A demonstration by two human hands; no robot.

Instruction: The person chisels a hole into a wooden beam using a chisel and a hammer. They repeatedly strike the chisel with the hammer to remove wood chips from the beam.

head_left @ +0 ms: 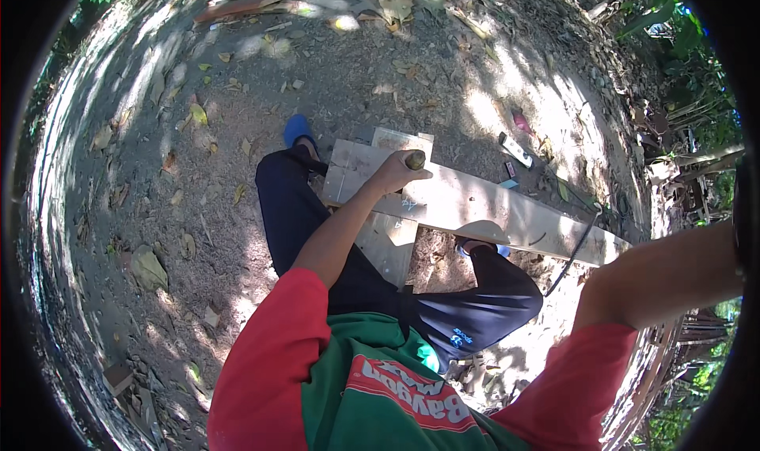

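My left hand (pixel 392 174) is closed around a round-ended handle (pixel 415 159), brownish and seen almost end-on. It stands over a long wooden board (pixel 475 205); the lower part of whatever the handle belongs to is hidden by the hand. Pencil-like blue marks show on the wood just below the hand. Under the long board lies a shorter plank (pixel 388 249), pointing back between my legs. Out to the right, my right arm (pixel 665 281) is raised toward the picture's edge, and its hand is outside the view.
Beyond the hand lies a small pale wood piece (pixel 404 140). On the ground to the right are a white-and-dark elongated item (pixel 515 149) and a reddish object (pixel 520 122). A thin black curved bar (pixel 575 253) crosses the board's right part. My blue shoe (pixel 298 129) is beside the board.
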